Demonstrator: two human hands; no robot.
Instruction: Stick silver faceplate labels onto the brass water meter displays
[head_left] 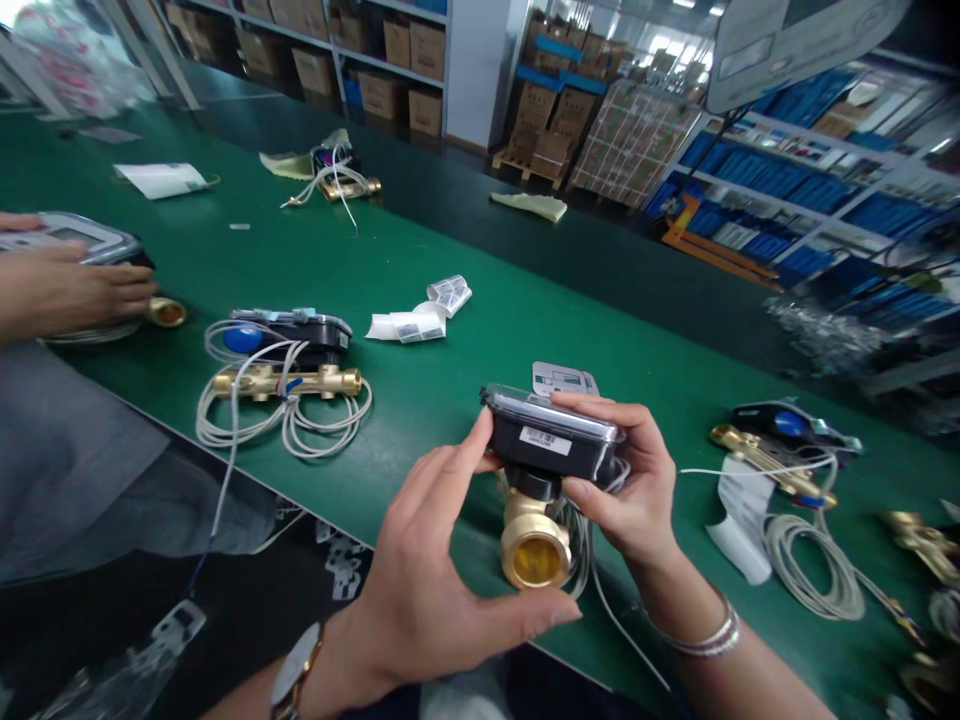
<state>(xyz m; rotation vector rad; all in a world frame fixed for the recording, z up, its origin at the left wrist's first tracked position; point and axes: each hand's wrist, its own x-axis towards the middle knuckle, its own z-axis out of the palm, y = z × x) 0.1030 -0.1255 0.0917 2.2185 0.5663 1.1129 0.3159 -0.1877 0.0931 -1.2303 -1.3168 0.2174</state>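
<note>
I hold a water meter [547, 450] above the green table [450, 330]: a black box with a clear lid on a brass body, its round brass end [535, 555] facing me. My left hand [435, 580] cups it from the left, fingertips on the black box and thumb under the brass end. My right hand [634, 480] grips the box's right side, fingers curled over the lid and front. White cable hangs from the meter behind my right hand.
Another meter with coiled white cable [281, 375] lies at left, a third [787, 455] at right. Label strips [424, 315] lie mid-table. Another person's hands [71, 290] hold a meter at far left. Shelves with boxes stand behind.
</note>
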